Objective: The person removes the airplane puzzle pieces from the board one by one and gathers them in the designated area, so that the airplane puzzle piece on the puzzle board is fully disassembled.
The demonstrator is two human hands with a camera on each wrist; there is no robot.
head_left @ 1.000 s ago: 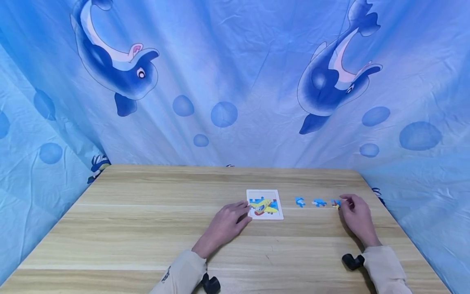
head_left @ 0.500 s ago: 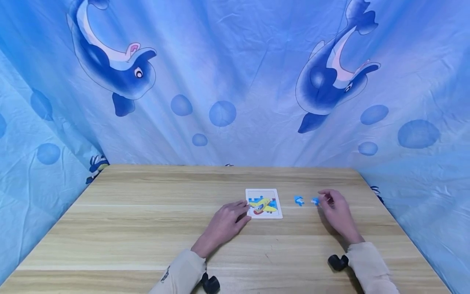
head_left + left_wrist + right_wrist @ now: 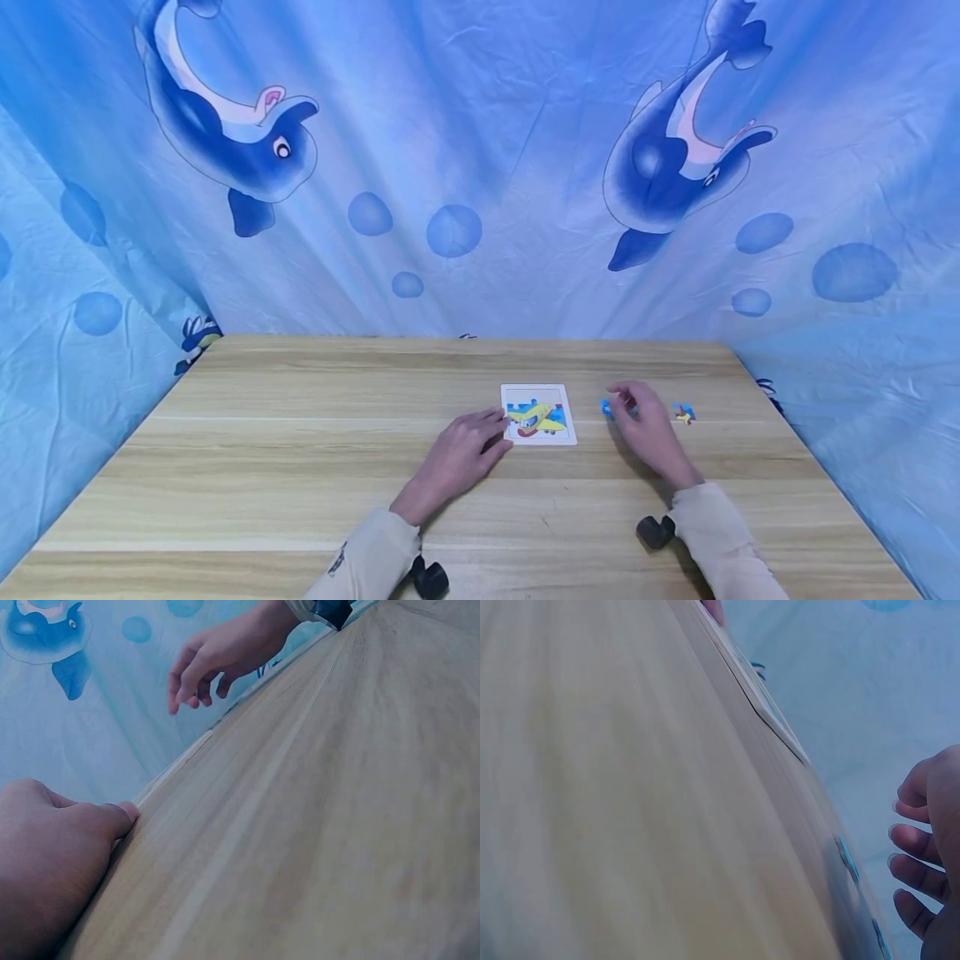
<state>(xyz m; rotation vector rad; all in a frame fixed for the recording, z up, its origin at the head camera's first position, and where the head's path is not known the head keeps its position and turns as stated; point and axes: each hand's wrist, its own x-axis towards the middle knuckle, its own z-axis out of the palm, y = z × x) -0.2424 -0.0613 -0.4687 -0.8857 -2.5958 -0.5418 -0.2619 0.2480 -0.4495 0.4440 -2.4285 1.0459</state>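
My left hand (image 3: 471,446) rests at the left side of a white-framed jigsaw puzzle board (image 3: 572,438), fingertips over its edge and thumb by the lower left corner. A yellow airplane picture (image 3: 534,421) fills the board's lower part; a pale strip shows above it. To the right, my right hand (image 3: 651,429) hovers over the loose jigsaw pieces with fingers loosely bent and nothing between them. A blue piece (image 3: 606,408) peeks out beside its fingertips. Another blue piece (image 3: 881,939) shows low in the right wrist view. Farther right lies a blue, red and yellow piece (image 3: 684,412).
The wooden table (image 3: 300,467) ends at a blue curtain (image 3: 525,250) printed with dolphins and bubbles. Black wrist cameras (image 3: 431,578) are worn at both cuffs, close over the tabletop.
My right hand has moved left from the farthest piece, past the middle one, toward the piece nearest the board. The rightmost piece is uncovered again. My left hand has stayed on the board.
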